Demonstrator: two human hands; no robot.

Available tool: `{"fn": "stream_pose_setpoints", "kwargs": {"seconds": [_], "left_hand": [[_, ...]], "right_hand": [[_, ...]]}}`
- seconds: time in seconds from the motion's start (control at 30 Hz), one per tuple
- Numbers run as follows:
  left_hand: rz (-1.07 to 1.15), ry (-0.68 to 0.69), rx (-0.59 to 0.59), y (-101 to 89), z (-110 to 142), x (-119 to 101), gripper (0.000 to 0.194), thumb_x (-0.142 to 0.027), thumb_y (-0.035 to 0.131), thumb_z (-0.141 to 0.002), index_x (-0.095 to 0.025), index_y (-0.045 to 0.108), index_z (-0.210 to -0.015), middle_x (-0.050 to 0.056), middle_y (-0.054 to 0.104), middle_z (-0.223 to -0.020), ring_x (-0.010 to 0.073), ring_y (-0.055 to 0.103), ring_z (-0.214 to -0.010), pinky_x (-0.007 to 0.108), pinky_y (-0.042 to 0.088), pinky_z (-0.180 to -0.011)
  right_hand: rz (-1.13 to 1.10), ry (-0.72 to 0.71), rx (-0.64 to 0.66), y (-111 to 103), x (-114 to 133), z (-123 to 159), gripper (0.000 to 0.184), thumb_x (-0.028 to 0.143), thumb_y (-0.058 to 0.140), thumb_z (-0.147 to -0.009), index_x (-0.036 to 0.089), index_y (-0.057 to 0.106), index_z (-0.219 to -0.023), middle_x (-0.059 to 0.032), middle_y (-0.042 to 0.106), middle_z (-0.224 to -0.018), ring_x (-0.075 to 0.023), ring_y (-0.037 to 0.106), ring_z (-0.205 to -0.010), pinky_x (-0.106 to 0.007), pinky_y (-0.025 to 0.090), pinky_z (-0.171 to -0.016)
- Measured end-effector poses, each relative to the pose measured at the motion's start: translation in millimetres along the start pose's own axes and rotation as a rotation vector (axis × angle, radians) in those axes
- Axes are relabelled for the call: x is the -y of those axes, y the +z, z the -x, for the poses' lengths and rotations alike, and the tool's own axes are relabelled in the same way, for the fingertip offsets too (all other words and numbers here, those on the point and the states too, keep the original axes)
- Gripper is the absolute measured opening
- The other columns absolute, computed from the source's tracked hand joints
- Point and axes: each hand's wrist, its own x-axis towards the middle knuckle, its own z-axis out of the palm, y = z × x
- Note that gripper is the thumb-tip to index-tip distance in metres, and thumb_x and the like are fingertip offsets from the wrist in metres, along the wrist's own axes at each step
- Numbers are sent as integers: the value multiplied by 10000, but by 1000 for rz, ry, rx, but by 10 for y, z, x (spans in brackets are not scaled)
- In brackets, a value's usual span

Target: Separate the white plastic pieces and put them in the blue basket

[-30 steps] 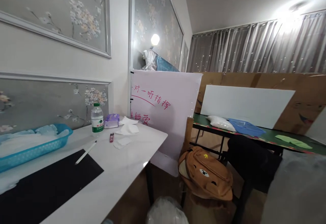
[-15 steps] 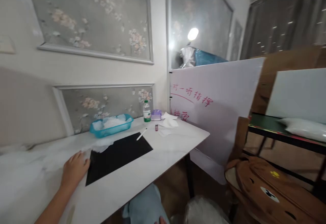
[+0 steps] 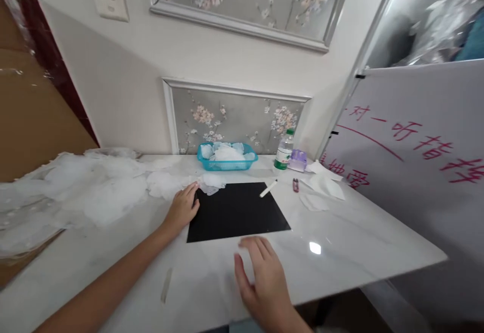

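Observation:
My left hand (image 3: pixel 181 209) lies at the left edge of a black rectangular mat (image 3: pixel 234 212), fingers stretched out toward thin white filmy pieces (image 3: pixel 212 182) at the mat's upper left corner. Whether its fingertips press on those pieces I cannot make out. My right hand (image 3: pixel 264 280) hovers over the table in front of the mat, thumb and fingers apart and slightly curled, holding nothing. A slim white stick with a dark tip (image 3: pixel 268 188) rests across the mat's upper right corner. Small red-handled thread snips or a similar small tool (image 3: pixel 295 185) lie to the right.
A blue plastic basket (image 3: pixel 227 165) of white pieces stands against the wall. Beside it are a green-capped bottle (image 3: pixel 284 150), a purple pack (image 3: pixel 298 160) and crumpled white paper (image 3: pixel 325 181). A large white filmy pile (image 3: pixel 94 186) covers the table's left. A whiteboard (image 3: pixel 408 181) stands right.
The view has swung left and closer to the table. My right hand has risen from near the lap to above the table. My left hand stays by the mat's left edge.

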Motion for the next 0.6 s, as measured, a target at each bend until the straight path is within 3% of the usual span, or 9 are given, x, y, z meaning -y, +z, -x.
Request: {"fn": "stream_pose_setpoints", "kwargs": {"seconds": [0.07, 0.13, 0.2, 0.27, 0.33, 0.4, 0.5, 0.6], "left_hand": [[41, -43, -42, -12, 16, 15, 442, -224, 386, -800, -129, 528, -1207, 136, 525, -1325, 242, 503, -1213, 395, 391, -1038], [81, -99, -97, -21, 27, 46, 423, -221, 393, -810, -148, 518, -1207, 118, 531, -1315, 221, 497, -1222, 375, 400, -1039], [120, -164, -160, -29, 35, 90, 392, -227, 411, -814, -167, 520, -1186, 104, 552, -1284, 211, 507, -1207, 364, 432, -1003], [144, -232, -223, -39, 44, 132, 355, -246, 424, -825, -172, 529, -1156, 103, 578, -1242, 213, 532, -1169, 352, 471, -935], [190, -310, -278, -51, 48, 151, 322, -267, 444, -830, -171, 543, -1122, 101, 606, -1190, 218, 565, -1108, 341, 484, -885], [257, -377, -307, -61, 46, 141, 302, -276, 473, -817, -177, 559, -1089, 92, 628, -1145, 214, 602, -1012, 338, 482, -859], [342, -434, -321, -72, 33, 92, 298, -274, 520, -776, -185, 583, -1053, 83, 631, -1133, 201, 616, -909, 332, 471, -837], [431, -520, -354, -83, 21, 43, 331, -275, 569, -725, -183, 599, -1042, 84, 633, -1098, 197, 607, -876, 321, 466, -810]], "right_hand": [[74, 9, 166, 246, -68, -610, 284, 326, 493, -868, 114, 576, -1039, -203, 620, -1098, -346, 559, -1122, -514, 507, -836], [160, -2, 284, 553, -192, -1111, 532, 430, 578, -813, 39, 532, -1170, -281, 495, -1290, -421, 421, -1254, -611, 395, -924], [190, 1, 337, 838, -346, -1497, 671, 413, 621, -792, 13, 435, -1297, -291, 352, -1416, -405, 309, -1334, -601, 277, -1021], [188, 39, 352, 1041, -503, -1779, 727, 441, 581, -820, 58, 338, -1388, -245, 272, -1478, -372, 220, -1380, -579, 218, -1053], [126, 117, 395, 1154, -633, -1967, 730, 526, 524, -831, 112, 338, -1402, -205, 327, -1463, -376, 261, -1356, -577, 234, -1034], [61, 165, 388, 1206, -712, -2077, 598, 498, 499, -854, 170, 430, -1349, -163, 450, -1385, -363, 347, -1292, -550, 255, -1019], [-8, 190, 343, 1236, -745, -2149, 330, 256, 460, -882, 188, 572, -1185, -145, 585, -1201, -319, 444, -1171, -485, 288, -989], [-114, 219, 325, 1240, -753, -2173, 308, 99, 435, -833, 155, 612, -1079, -166, 610, -1114, -300, 467, -1115, -457, 302, -967]]}}
